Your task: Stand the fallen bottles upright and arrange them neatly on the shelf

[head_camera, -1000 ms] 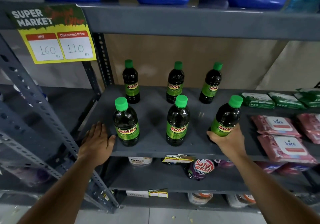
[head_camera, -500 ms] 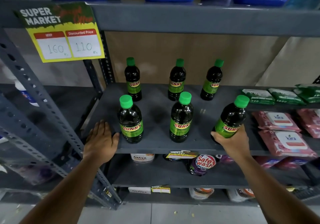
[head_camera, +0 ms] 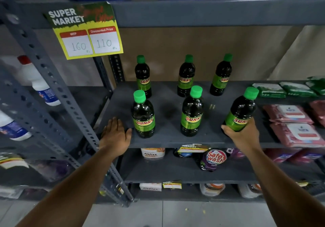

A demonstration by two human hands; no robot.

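seemingly on the last placement: the right hand (head_camera: 243, 135) has its fingers clamped on a tilted sunny bottle (head_camera: 241, 110) at the shelf's (head_camera: 168, 141) 4 o'clock edge. the left hand (head_camera: 115, 137) rests flat, fingers apart, at 8 o'clock. next it likely needs righting and aligning with the front row.
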